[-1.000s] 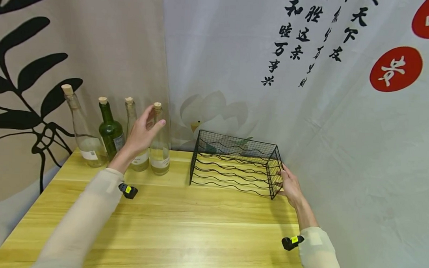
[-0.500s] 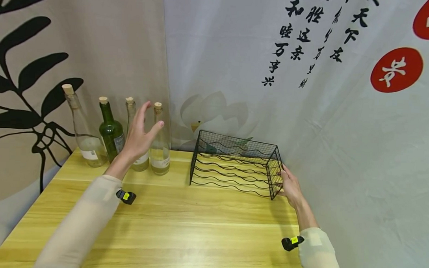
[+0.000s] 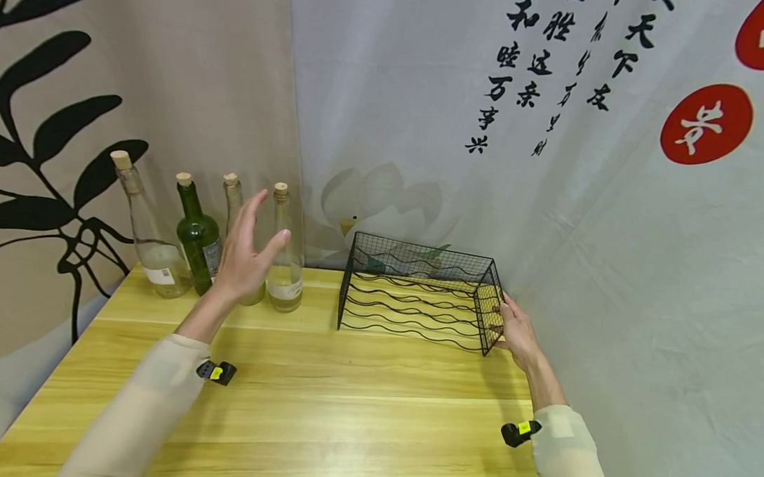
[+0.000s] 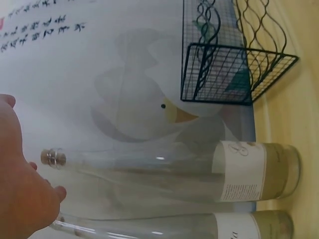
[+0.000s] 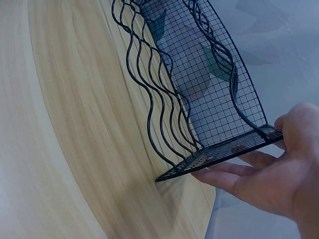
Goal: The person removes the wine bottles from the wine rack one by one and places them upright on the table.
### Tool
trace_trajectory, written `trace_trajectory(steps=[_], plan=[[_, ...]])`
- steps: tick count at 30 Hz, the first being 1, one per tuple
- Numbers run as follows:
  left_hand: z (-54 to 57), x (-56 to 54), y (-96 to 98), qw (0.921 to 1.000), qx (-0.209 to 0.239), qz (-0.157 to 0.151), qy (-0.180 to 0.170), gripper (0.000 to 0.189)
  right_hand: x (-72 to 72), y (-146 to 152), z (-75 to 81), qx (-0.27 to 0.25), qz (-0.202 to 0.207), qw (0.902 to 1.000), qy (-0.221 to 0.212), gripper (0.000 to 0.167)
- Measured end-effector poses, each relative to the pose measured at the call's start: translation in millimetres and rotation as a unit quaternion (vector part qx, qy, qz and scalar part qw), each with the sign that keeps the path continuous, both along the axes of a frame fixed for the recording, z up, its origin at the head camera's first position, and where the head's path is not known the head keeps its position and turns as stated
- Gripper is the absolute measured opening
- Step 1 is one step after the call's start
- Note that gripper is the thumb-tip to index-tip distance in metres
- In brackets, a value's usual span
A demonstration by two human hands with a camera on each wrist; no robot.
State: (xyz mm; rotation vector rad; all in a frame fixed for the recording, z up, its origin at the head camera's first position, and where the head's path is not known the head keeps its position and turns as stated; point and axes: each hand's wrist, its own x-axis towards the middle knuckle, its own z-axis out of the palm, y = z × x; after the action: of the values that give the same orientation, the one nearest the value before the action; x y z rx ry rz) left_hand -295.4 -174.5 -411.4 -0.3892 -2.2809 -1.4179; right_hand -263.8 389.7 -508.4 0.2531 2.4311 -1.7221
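In the head view, my left hand point(image 3: 242, 262) is raised with thumb and fingers spread, left of a clear corked bottle point(image 3: 286, 263). Nothing is in its grasp. Partly behind the hand stands another clear corked bottle point(image 3: 233, 191). The left wrist view shows a gap between the hand point(image 4: 25, 184) and the nearer clear bottle point(image 4: 189, 172). A black wire wine rack point(image 3: 418, 296) with wavy bars sits on the table, and my right hand point(image 3: 519, 331) holds its right end panel. In the right wrist view, the thumb is at the panel's edge, fingers along its outer face.
A green corked bottle point(image 3: 198, 228) and a tall clear corked bottle point(image 3: 157, 255) stand further left. The wooden table point(image 3: 350, 420) backs onto a printed cloth point(image 3: 387, 91). Another cloth wall point(image 3: 658, 297) rises close to the right hand.
My left hand has drawn back left and slightly down from the rightmost bottle's neck, its fingers spreading wider. The right hand and the rack have stayed in place.
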Motion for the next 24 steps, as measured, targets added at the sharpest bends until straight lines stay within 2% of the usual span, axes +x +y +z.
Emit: trace_trajectory(steps=[6, 10, 15, 20, 24], plan=[[-6.1, 16.8, 5.4, 0.9998, 0.002, -0.016, 0.012, 0.081, -2.0, 1, 0.4, 0.025, -0.006, 0.9997, 0.0, 0.063], [-10.7, 26.8, 7.5, 0.9991, 0.0, -0.028, 0.031, 0.08, -1.0, 2, 4.6, 0.072, -0.004, 0.9973, 0.012, 0.065], [-16.9, 36.7, 7.5, 0.9977, -0.021, -0.04, 0.051, 0.081, 0.1, 0, 9.1, 0.136, -0.014, 0.9899, 0.039, 0.07], [-23.7, 45.8, 6.0, 0.9946, -0.044, -0.049, 0.081, 0.08, 3.5, -7, 16.6, 0.187, -0.016, 0.9773, 0.098, 0.07], [-28.1, 52.6, 9.0, 0.9886, -0.081, -0.061, 0.112, 0.079, 8.8, -21, 27.4, 0.232, -0.004, 0.9564, 0.178, 0.067]])
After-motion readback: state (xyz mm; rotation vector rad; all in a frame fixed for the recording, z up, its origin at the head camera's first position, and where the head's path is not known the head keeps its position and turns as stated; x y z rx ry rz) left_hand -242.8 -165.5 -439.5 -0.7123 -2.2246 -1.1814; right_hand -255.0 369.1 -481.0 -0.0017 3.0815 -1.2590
